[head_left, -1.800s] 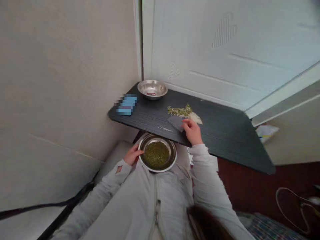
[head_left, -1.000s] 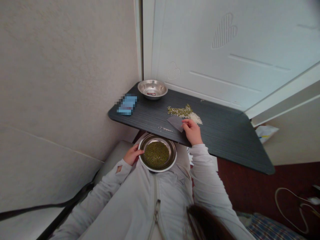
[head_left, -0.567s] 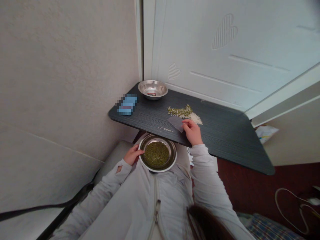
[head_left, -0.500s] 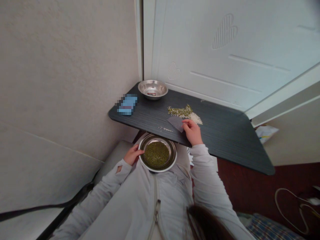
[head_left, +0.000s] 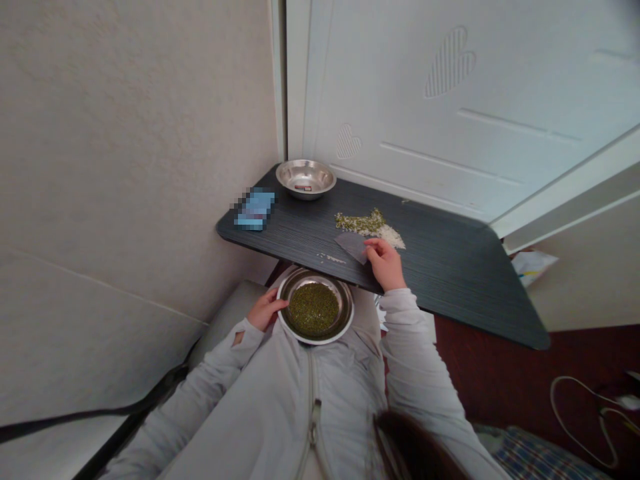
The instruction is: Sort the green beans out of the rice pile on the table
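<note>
A metal bowl (head_left: 346, 293) rests on my lap, just below the table's front edge, with a layer of green mung beans (head_left: 313, 307) in it. My left hand (head_left: 265, 311) grips the bowl's left rim, thumb on top. Over the dark table my right hand (head_left: 385, 263) pinches a thin grey translucent sheet (head_left: 351, 245), which lies close to the tabletop. Just beyond the sheet is a pile of mung beans mixed with white grains (head_left: 361, 221). White rice-like grains (head_left: 391, 235) lie beside it, partly behind my fingers. A few white grains (head_left: 331, 258) are scattered near the front edge.
A second metal bowl (head_left: 306, 179) stands at the table's back left, with a small dark reddish item inside. A blurred blue object (head_left: 256, 209) lies at the left end of the dark table (head_left: 450, 273). The wall and a white door (head_left: 390, 87) border it. A white cable (head_left: 553, 393) lies on the floor.
</note>
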The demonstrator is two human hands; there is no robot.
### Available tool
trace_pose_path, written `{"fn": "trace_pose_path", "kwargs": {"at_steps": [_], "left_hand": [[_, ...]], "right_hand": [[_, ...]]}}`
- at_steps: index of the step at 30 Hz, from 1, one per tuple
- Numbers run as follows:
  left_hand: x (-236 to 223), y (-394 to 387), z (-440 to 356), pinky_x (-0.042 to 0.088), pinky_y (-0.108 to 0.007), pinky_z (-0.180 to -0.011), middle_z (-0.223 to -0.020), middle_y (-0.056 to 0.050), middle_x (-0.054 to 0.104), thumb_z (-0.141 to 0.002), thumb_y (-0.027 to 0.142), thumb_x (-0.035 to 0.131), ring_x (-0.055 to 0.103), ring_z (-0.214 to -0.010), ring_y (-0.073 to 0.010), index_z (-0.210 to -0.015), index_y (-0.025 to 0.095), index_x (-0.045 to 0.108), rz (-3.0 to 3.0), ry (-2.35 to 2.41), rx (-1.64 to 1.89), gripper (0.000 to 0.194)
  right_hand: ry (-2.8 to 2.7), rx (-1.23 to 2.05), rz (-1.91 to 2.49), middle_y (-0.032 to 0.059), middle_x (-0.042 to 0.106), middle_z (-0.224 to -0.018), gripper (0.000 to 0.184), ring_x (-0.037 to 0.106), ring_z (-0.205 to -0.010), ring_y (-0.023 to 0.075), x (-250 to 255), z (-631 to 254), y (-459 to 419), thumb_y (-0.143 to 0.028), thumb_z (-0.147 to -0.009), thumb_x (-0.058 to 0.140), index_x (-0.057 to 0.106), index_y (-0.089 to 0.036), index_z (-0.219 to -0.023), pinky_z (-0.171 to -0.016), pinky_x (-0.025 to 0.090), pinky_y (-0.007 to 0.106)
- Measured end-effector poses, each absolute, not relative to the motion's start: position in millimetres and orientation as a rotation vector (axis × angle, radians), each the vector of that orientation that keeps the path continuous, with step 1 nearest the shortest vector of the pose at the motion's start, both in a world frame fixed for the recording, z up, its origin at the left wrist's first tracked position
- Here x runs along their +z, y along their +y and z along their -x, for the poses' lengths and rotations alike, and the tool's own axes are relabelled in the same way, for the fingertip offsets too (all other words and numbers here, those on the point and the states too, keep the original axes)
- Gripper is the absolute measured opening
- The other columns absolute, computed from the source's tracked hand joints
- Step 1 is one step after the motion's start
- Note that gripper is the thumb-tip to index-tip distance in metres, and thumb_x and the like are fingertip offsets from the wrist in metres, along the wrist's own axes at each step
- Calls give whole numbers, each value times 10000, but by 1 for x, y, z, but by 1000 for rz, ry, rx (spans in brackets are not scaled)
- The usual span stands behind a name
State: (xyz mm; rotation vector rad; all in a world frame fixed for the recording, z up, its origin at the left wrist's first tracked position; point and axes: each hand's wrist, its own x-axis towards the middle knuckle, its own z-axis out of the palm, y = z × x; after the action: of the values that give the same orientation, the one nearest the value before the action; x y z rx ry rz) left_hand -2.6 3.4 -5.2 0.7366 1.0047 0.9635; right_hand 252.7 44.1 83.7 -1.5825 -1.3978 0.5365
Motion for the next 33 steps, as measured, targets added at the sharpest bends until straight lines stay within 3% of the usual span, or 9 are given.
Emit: {"fn": "trace_pose_path", "kwargs": {"at_steps": [33], "left_hand": [[-4,3,2,369,-373,-779,-783,-64,631,-480,200,649,550,-801,-231,-908,102,557,-730,973,966,449]], "right_hand": [[-1412,528,1582,1,562,-636,234,468,-549,103,83,-254,44,-281,-647,408,542,-166,-800,-566,360,232]]}}
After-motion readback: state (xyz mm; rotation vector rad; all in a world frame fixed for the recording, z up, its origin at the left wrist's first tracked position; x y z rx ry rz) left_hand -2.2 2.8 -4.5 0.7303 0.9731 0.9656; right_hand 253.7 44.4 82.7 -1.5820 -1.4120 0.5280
